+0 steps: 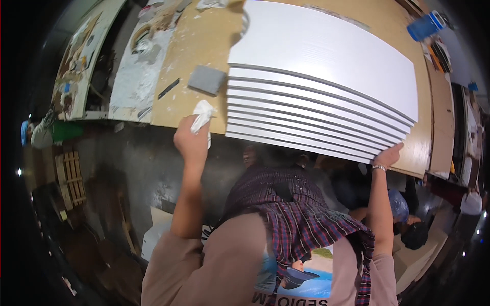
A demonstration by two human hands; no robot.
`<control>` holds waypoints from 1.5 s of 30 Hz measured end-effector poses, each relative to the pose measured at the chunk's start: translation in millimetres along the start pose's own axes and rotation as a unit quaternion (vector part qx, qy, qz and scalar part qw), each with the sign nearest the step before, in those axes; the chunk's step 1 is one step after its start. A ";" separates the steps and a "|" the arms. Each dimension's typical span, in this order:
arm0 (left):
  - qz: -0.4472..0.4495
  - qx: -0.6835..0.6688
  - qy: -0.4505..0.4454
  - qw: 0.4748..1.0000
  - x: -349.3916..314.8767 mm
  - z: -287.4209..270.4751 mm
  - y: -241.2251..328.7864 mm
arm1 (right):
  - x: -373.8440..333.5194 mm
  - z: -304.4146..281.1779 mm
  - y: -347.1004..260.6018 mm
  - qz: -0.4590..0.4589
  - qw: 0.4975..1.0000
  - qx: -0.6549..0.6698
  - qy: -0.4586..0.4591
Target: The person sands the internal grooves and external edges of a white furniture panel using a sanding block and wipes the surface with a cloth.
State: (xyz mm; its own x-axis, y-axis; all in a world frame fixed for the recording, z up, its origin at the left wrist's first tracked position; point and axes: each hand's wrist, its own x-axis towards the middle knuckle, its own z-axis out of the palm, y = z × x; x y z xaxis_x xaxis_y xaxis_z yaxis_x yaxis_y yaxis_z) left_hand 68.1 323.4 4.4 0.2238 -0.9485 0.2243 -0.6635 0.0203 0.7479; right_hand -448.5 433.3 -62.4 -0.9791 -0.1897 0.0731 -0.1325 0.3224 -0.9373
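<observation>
A stack of long white panels (326,56) with dark grey undersides lies stepped on the wooden table, its front edges fanned toward me. My right hand (389,156) grips the stack's near right corner, its fingers partly hidden against the panel edges. In my closed left hand (189,138) is a crumpled white rag (203,113), held up just off the table's front edge, left of the panels. Close beyond it, a grey rectangular block (206,80) rests beside the stack's left end. A thin black strip, perhaps a blade (169,88), lies further left.
The tan wooden table (176,109) carries a paint-smeared white board (135,76) on the left. At the far right stands a blue bottle (425,27). Another person with a dark head covering (414,235) is low at the right. A wooden pallet (71,178) is at left.
</observation>
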 end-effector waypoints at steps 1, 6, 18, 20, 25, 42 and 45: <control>0.003 -0.006 -0.010 1.000 -4.5 -1.6 13.3 | -2.2 1.3 -1.6 0.000 1.000 -0.003 -0.003; 0.060 -0.203 -0.213 0.954 -40.4 29.7 92.1 | 26.5 -21.0 32.1 -0.160 0.963 -0.216 0.029; 0.443 -0.097 -0.241 0.858 6.3 106.0 203.6 | -175.9 -19.4 -104.2 -0.240 0.929 0.050 -0.276; 0.500 0.037 -0.184 0.845 41.1 129.4 204.0 | -178.9 -6.6 -107.3 -0.387 0.888 -0.005 -0.247; 0.492 0.100 -0.134 0.854 32.3 150.3 201.9 | -173.0 24.0 -50.2 -0.511 0.811 -0.027 -0.284; 0.489 0.121 -0.118 0.856 31.6 148.8 197.4 | -118.0 -14.6 -37.5 -0.323 0.908 -0.240 -0.115; 0.493 0.112 -0.120 0.855 31.2 152.7 199.3 | -103.9 -18.4 -31.5 -0.316 0.914 -0.245 -0.068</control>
State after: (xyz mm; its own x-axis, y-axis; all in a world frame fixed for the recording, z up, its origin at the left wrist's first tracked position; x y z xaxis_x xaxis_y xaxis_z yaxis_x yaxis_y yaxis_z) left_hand -166.2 249.5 65.0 -0.6573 -0.5439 0.5216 -0.5717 0.8109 0.1251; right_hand -345.4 459.9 -34.2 -0.6599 -0.5843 0.4724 -0.7503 0.4789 -0.4557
